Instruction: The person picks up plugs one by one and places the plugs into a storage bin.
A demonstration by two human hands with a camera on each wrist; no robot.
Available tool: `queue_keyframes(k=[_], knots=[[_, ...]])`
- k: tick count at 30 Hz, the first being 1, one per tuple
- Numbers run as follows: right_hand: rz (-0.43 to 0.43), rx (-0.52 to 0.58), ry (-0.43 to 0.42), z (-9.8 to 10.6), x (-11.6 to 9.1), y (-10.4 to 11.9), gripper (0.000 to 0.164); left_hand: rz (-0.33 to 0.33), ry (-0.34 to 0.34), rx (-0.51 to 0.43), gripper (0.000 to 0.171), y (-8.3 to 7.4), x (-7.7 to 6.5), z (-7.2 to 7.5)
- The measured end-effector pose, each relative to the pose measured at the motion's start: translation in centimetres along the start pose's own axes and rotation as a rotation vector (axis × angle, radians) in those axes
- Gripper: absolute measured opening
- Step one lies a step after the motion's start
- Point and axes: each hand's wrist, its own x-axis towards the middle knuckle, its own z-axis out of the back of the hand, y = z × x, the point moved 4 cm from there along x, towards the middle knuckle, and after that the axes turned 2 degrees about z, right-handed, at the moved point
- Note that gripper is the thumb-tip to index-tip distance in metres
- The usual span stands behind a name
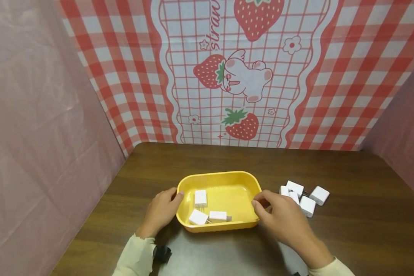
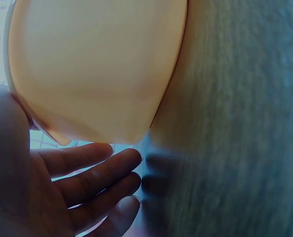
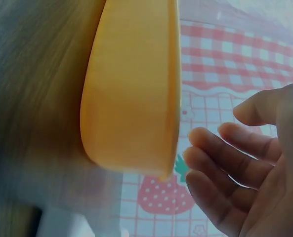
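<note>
A yellow plastic tray [image 1: 223, 227] stands on the table with three white charger plugs inside. One charger plug [image 1: 201, 198] lies with its prongs toward me, a second [image 1: 198, 217] is tilted near the front left corner, and a third white piece [image 1: 218, 216] has a grey end. My left hand [image 1: 163, 210] grips the tray's left end, thumb over the rim and fingers along the outside wall. At the right end, my right hand [image 1: 283, 215] hovers by the rim with loosely bent fingers. Nothing shows between its thumb and fingers in the right wrist view.
Several more white charger plugs [image 1: 308, 207] lie in a loose cluster on the brown wooden table [image 1: 151, 161], just beyond my right hand. A checked strawberry cloth [image 1: 241, 76] hangs behind the table. Pale pink cloth [image 1: 48, 134] hangs at the left side.
</note>
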Motion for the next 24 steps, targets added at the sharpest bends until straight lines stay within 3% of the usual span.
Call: queue_keyframes(k=[12, 19, 24], knots=[[-0.042, -0.131, -0.003, 1.9, -1.9, -2.0, 0.007, 0.012, 0.004, -0.001, 0.024, 0.0, 0.0, 0.0], [-0.088, -0.223, 0.109, 2.0, -2.9, -3.8, 0.017, 0.008, 0.007, -0.008, 0.026, 0.0, 0.0, 0.0], [-0.078, -0.277, 0.139, 1.7, -4.1, -5.0, 0.026, 0.003, 0.000, -0.009, 0.025, 0.0, 0.0, 0.0]])
